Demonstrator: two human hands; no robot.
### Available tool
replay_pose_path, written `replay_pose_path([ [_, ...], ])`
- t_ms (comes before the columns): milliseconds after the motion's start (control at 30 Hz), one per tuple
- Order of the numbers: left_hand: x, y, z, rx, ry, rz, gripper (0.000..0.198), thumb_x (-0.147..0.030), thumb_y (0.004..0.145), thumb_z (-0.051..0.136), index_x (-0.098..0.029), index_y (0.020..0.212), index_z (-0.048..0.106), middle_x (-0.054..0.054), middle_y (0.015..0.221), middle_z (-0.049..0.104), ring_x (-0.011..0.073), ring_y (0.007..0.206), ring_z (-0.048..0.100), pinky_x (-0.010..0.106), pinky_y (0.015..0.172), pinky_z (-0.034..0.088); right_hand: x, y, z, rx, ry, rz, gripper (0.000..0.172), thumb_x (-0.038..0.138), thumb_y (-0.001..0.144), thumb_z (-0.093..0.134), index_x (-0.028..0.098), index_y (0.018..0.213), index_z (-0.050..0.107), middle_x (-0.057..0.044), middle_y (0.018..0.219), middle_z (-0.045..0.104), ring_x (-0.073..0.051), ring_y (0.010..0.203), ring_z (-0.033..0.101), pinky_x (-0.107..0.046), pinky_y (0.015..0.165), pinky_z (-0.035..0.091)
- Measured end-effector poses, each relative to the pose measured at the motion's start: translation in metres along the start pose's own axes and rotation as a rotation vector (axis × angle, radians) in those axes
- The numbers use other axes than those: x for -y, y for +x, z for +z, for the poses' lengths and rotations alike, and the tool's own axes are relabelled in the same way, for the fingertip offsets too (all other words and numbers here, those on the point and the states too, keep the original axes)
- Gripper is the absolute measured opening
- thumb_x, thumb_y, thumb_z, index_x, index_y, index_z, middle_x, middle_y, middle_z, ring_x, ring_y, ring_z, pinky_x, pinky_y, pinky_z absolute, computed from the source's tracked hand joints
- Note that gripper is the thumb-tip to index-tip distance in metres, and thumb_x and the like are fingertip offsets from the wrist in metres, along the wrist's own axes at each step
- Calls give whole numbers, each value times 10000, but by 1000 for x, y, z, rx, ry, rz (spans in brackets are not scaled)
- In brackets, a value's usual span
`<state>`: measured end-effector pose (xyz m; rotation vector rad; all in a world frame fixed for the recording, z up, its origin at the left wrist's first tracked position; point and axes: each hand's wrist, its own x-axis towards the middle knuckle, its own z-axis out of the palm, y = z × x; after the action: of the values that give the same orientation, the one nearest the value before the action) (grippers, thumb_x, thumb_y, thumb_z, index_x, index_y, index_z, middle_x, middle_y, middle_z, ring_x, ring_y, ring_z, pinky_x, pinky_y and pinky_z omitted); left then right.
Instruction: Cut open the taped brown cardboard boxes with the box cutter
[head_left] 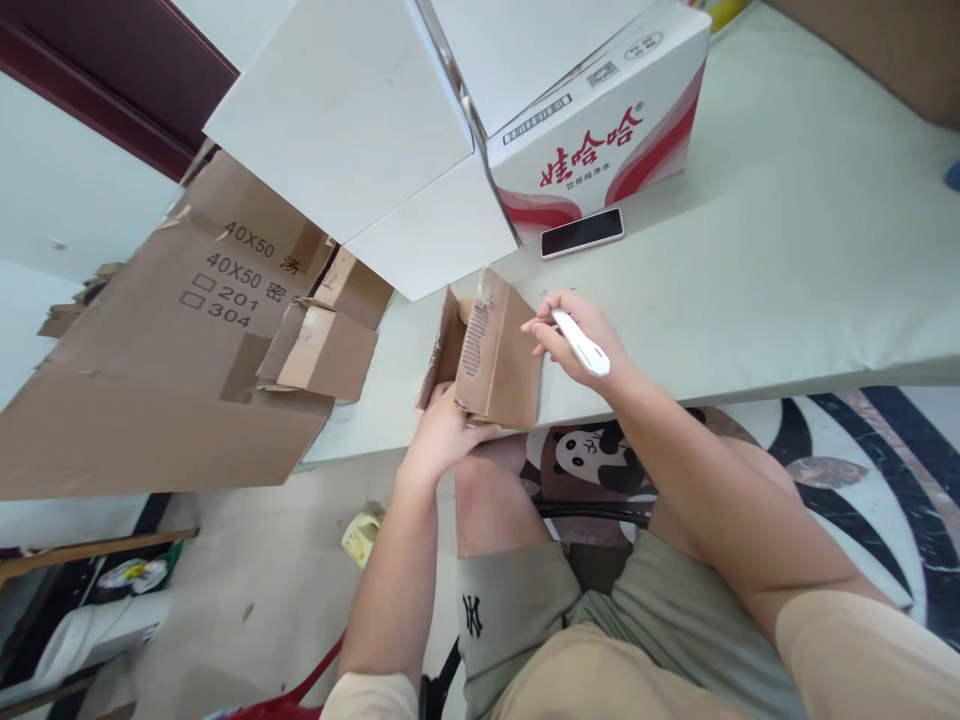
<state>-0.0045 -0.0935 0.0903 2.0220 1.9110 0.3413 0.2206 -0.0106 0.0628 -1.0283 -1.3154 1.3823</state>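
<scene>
A small brown cardboard box (511, 352) with a torn, corrugated patch stands near the front edge of the table (757, 270). My left hand (441, 436) grips the near left side of it, some fingers tucked in at the opening and the thumb along the bottom edge. Just right of the box, my right hand (571, 318) is closed around a white box cutter (583, 348). Its handle end points back toward my wrist, and the blade end is hidden by my fingers.
Behind the box lies a phone (582, 234) before a white and red water carton (600, 150). A large white box (360, 130) rises at back left. Big flattened cardboard (172, 350) and smaller cardboard pieces (330, 350) crowd the left. A yellow bottle (361, 540) is on the floor.
</scene>
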Motion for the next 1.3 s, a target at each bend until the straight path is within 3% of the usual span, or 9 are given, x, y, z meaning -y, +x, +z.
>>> replay_pose_path([
  [200,56,-16,8,-213,-758,-314,737,-550,629,930,-198,1237,705,153,1335,728,371,1344,627,564,1188,470,-6,7,-11,-100,-260,-35,276,358,932,498,226,1084,688,-49,877,649,-226,835,635,-394,824,489],
  [333,77,-40,15,35,-1125,-543,775,-601,695,899,-197,1311,659,172,1459,655,391,1354,619,683,1049,555,-4,7,-6,46,-457,-108,241,99,782,484,177,827,707,-98,1042,650,-203,868,609,-342,818,457],
  [467,89,-51,24,227,-1155,-629,634,-521,692,934,-116,1136,733,195,1337,721,382,1330,634,627,1022,598,-3,1,8,498,-634,-11,166,102,805,519,183,847,658,-68,868,692,-188,752,577,-294,667,376],
  [600,94,-50,30,82,-1109,-675,654,-539,631,963,-160,1112,735,160,1281,757,330,1201,718,478,945,651,-8,-4,18,719,-740,29,128,139,819,562,188,701,576,-76,745,680,-182,643,527,-303,588,302],
  [733,95,-46,34,-126,-959,-724,579,-479,704,928,-181,1155,719,144,1280,759,320,1232,709,423,948,646,-16,-4,20,762,-733,11,114,156,835,554,180,792,657,-100,863,745,-218,725,607,-307,620,342],
  [900,87,-50,42,-394,-976,-615,811,-603,586,934,-233,1259,675,119,1301,756,343,1288,678,437,991,633,-28,-1,23,707,-429,-51,483,209,898,540,221,1379,579,-96,1350,706,-261,1151,655,-351,906,477],
  [1000,80,-56,42,-428,-1056,-504,924,-621,472,966,-235,1265,692,117,1248,779,366,1270,687,461,1021,619,-37,1,23,667,-292,13,373,264,877,594,192,1242,622,-111,1269,727,-270,1114,669,-408,958,506],
  [1133,75,-59,37,-296,-1074,-488,935,-609,441,976,-214,1246,709,129,1148,805,387,1203,718,508,1003,620,-38,0,19,755,-158,85,191,318,787,714,210,937,665,-56,1014,758,-254,961,690,-397,878,550],
  [1300,73,-44,37,-317,-973,-517,931,-647,458,948,-193,1225,679,140,1171,786,363,1214,702,482,1018,601,-33,3,16,703,-9,135,400,353,642,843,221,988,691,-70,1095,755,-270,1053,688,-393,912,551],
])
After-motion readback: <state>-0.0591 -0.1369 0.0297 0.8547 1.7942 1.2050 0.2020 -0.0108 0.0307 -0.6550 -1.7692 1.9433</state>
